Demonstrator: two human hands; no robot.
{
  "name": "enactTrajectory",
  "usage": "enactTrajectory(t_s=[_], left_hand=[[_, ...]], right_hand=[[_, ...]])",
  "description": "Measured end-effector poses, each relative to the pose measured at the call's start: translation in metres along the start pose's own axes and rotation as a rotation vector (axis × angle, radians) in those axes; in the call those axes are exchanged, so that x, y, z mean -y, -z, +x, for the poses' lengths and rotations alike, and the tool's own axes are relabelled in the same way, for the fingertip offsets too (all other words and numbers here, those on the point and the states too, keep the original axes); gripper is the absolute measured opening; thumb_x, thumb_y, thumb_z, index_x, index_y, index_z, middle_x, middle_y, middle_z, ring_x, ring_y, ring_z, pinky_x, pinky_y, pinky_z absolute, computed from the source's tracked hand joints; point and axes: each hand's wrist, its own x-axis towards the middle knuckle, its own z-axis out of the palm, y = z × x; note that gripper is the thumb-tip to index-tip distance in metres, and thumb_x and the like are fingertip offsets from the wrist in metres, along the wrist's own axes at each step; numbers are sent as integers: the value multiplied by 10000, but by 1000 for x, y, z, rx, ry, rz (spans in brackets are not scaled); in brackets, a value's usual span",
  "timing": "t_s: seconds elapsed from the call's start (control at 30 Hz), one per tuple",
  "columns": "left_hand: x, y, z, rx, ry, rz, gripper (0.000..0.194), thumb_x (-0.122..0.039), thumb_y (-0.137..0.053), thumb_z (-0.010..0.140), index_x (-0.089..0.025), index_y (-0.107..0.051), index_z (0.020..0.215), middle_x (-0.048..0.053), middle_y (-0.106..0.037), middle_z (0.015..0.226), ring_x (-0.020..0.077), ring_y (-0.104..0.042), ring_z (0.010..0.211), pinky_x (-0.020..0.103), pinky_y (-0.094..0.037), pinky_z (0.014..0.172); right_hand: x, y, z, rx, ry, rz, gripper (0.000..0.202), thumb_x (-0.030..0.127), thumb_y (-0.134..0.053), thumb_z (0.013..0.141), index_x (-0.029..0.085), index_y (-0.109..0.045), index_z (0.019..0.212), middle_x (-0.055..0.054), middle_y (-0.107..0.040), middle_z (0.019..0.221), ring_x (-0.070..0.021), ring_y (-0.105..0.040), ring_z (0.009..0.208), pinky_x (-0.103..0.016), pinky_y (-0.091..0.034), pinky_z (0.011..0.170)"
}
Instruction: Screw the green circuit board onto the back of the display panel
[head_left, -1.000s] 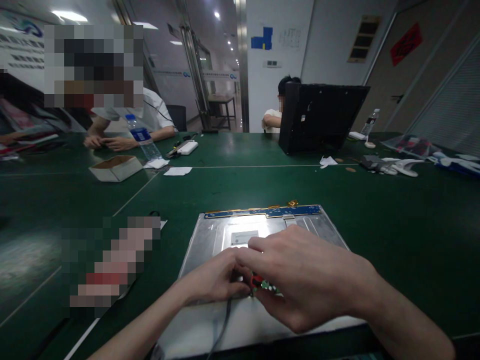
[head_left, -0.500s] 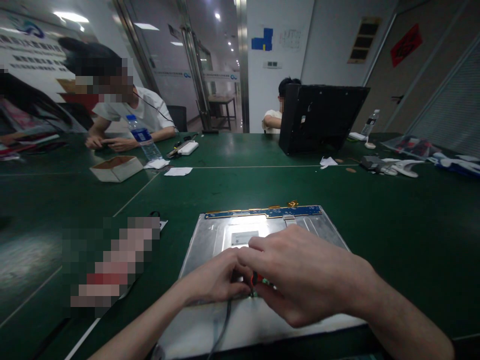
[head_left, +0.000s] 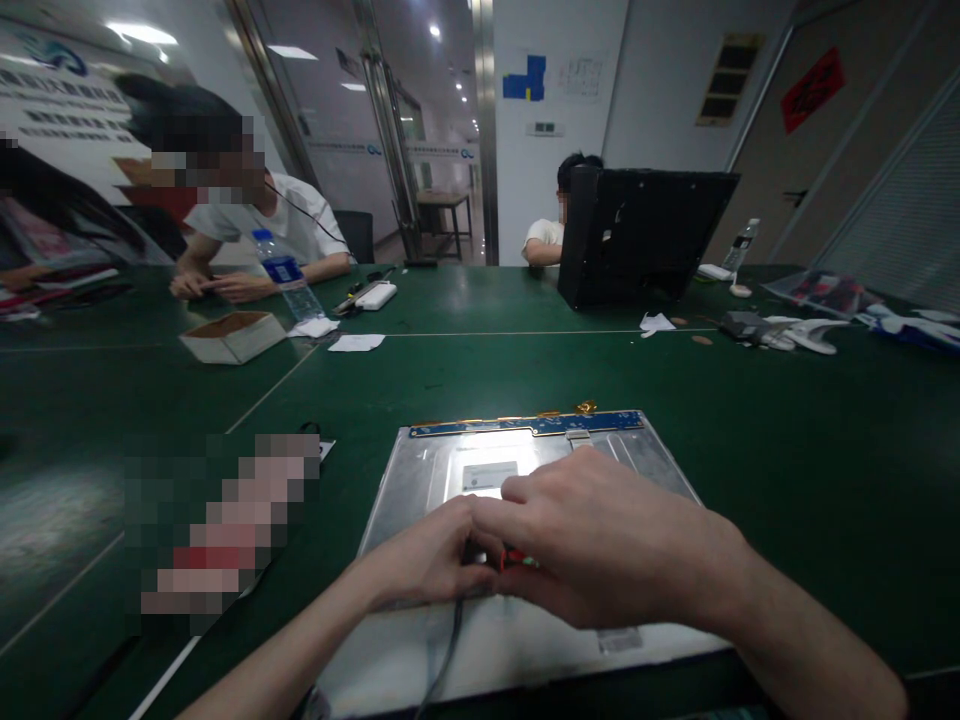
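A flat metal panel (head_left: 405, 480) with a blue circuit strip (head_left: 517, 426) along its far edge lies in front of me. My right hand (head_left: 592, 540) is closed over the panel's near part, its fingers round a small red and black tool (head_left: 511, 558) that is mostly hidden. Beside it, touching its fingertips, my left hand (head_left: 442, 555) is pinched at the same spot; what lies between its fingers is hidden. A dark cable (head_left: 453, 650) runs from under my left fingers toward me over the white near strip of the panel.
On the green table (head_left: 450, 370) stand an open box (head_left: 236, 340), a water bottle (head_left: 289, 278) and a black casing (head_left: 649, 240). A blurred long item (head_left: 232, 530) lies at left. Two people sit across, another at far left.
My right hand has shifted slightly, its lower fingers drawn up and closer to my left fingertips. A grey patch on the panel's near strip now shows below it. My left hand is nearly still.
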Motion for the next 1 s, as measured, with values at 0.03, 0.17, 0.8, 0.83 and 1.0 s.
enactTrajectory(t_s=[0.03, 0.17, 0.8, 0.83, 1.0], left_hand=[[0, 0, 0, 0, 1, -1, 119, -189, -585, 783, -150, -688, 827, 32, -684, 830, 207, -610, 821, 242, -455, 715], [0, -1, 1, 1, 5, 20, 142, -179, -575, 771, -140, -687, 848, 48, -687, 875, 211, -607, 809, 241, -456, 680], [-3, 0, 1, 0, 81, 40, 176, -202, -581, 748, -149, -677, 885, 44, -670, 882, 206, -591, 763, 253, -470, 663], [-2, 0, 1, -3, 81, 43, 175, -207, -580, 751, -149, -676, 886, 45, -667, 883, 207, -592, 767, 255, -470, 666], [-4, 1, 1, -5, 33, 20, 137, -188, -564, 765, -147, -664, 849, 41, -664, 859, 201, -600, 774, 242, -461, 662]], right_hand=[[0, 1, 0, 5, 4, 8, 204, 288, -543, 851, 156, -560, 1006, -41, -632, 842, -129, -471, 622, -268, -258, 490], [2, 2, -1, 14, 28, 18, 215, 218, -569, 788, 141, -534, 987, -39, -605, 830, -123, -429, 598, -261, -263, 464], [1, 0, -1, -11, 49, -21, 228, 223, -564, 794, 153, -540, 1010, -22, -606, 823, -121, -421, 590, -266, -264, 462], [1, -1, -1, -19, 45, -38, 206, 218, -549, 808, 156, -541, 1003, -21, -609, 814, -122, -419, 585, -270, -253, 461], [-1, -3, 1, -31, 18, -70, 155, 255, -490, 892, 173, -559, 1005, -15, -625, 770, -128, -451, 574, -283, -235, 470]])
